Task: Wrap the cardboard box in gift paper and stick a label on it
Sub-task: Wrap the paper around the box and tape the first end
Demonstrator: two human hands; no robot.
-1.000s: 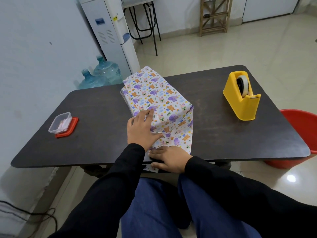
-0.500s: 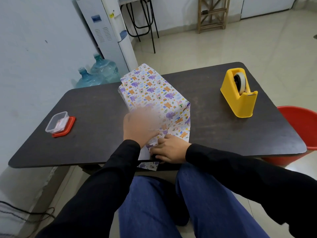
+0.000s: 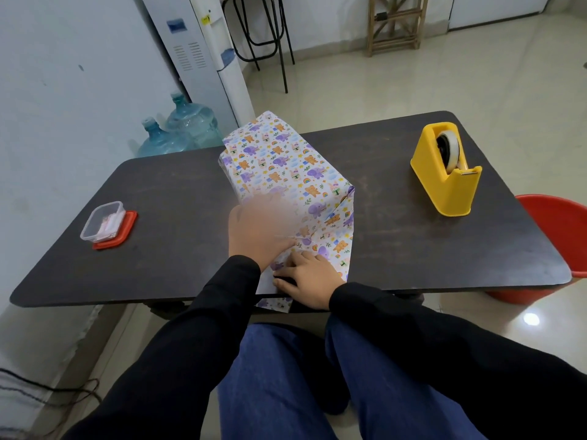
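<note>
The box [image 3: 279, 166], covered in white gift paper with purple and orange animals, lies on the dark table [image 3: 178, 192] running away from me. My left hand [image 3: 257, 233] lies flat on its near top; its fingers are blurred. My right hand [image 3: 306, 276] presses the paper flap at the near end down against the table edge, fingers lightly bent. A bit of the flap hangs over the edge. A yellow tape dispenser [image 3: 446, 173] stands at the right.
A small clear container on a red lid [image 3: 106, 223] sits at the table's left. A red bucket [image 3: 568, 236] stands on the floor to the right. Water bottles [image 3: 187, 128] and a white dispenser [image 3: 203, 52] are behind the table.
My right hand has slid up from the table edge onto the near-end flap and folded it. My left hand stays on the box top, its fingers now moving.
</note>
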